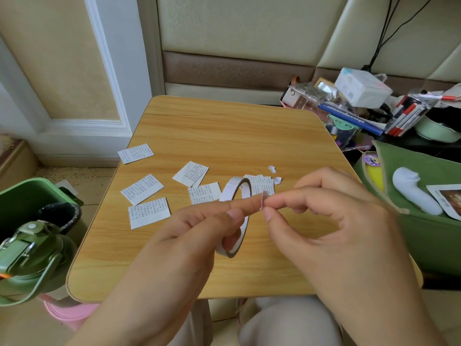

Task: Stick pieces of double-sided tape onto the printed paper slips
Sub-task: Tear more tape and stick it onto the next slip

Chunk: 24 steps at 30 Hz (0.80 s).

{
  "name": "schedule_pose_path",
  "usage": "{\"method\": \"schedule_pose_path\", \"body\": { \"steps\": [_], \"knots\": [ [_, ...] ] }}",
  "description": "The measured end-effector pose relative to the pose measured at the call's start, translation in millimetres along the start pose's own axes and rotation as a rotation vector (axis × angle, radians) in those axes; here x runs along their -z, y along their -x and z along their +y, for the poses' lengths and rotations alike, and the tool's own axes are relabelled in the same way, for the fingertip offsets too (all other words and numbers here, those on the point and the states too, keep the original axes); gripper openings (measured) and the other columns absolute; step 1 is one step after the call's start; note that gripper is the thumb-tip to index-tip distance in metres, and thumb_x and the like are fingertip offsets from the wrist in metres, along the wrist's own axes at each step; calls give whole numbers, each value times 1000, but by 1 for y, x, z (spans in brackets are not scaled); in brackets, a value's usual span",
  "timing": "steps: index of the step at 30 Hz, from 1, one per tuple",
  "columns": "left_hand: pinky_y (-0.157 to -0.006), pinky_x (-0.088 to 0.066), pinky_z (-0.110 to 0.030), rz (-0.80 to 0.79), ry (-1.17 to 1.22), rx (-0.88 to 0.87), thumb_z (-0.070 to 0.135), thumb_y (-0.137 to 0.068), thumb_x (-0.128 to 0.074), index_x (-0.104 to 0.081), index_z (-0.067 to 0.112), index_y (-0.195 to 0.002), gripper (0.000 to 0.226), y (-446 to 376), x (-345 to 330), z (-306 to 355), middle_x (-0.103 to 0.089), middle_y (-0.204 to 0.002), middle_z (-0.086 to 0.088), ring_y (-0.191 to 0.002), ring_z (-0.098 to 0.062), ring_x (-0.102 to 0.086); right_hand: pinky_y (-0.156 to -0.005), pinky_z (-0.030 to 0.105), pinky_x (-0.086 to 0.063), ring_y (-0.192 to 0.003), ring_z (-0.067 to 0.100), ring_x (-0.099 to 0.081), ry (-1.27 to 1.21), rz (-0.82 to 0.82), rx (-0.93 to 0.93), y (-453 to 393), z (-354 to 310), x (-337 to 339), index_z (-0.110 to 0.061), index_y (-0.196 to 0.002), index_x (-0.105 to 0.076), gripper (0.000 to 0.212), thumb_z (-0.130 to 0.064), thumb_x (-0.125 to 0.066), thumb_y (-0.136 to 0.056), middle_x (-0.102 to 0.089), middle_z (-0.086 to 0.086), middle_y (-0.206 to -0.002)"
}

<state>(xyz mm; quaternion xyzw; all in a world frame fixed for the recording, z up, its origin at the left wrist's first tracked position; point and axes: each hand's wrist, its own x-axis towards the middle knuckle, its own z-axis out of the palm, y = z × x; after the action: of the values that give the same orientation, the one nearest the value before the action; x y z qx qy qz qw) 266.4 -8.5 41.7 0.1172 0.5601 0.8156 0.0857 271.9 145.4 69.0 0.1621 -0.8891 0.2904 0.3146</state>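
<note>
Far left, off the tabletop: green bin [30,196] with a dark liner, and nearer the camera a green flask [32,255] with a loop strap, above something pink.

Wooden tabletop [224,126], rounded corners. Printed paper slips lie flat on its left and middle: one [136,153] apart at the left edge, two [142,189] [149,213] close together below it, one folded [190,174] near centre, another [205,193] just beside the tape roll. A small stack of slips [260,184] sits behind the hands; two tiny white scraps [272,169] just right of it.

Left hand [189,231]: roll of double-sided tape [235,216] hangs on a finger passed through its core, held upright above the tabletop; thumb and forefinger tips pinch the loose tape end [262,200].

Right hand [331,221]: thumb and forefinger tips closed on the same tape end from the other side, remaining fingers curled loosely. Both hands are raised off the tabletop and meet at the tape end.

Right of the tabletop: clutter of pens [404,116], a white box [361,87], a green pouch [424,196] with a white object on it.
</note>
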Motion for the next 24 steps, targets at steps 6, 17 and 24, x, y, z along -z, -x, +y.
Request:
{"method": "schedule_pose_path", "body": {
  "steps": [6,17,24],
  "knots": [
    [-71,-23,-36,2,-42,-4,43,-63,-58,-78,31,-88,34,2,0,1,-49,-70,-6,-66,-10,-39,-70,29,-39,-73,5,-47,63,26,75,0,0,-1,-22,-72,-73,11,-29,-65,-76,-50,-11,-70],
    [-62,-29,-27,35,14,-2,38,-61,-59,-79,23,-84,34,-1,-1,-2,-45,-55,8,-60,-7,-41,-68,8,-36,-74,3,-51,-164,-75,-92,1,4,3,-33,-73,-70,8,-34,-62,-73,-53,-9,-70],
    [-56,-39,-15,-7,109,7,33,-63,-59,-79,14,-86,36,-1,0,-2,-47,-59,4,-59,-6,-43,-79,10,-37,-72,11,-51,-318,-91,-174,3,6,2,-32,-70,-70,9,-36,-62,-73,-55,-6,-73]
  ]
}}
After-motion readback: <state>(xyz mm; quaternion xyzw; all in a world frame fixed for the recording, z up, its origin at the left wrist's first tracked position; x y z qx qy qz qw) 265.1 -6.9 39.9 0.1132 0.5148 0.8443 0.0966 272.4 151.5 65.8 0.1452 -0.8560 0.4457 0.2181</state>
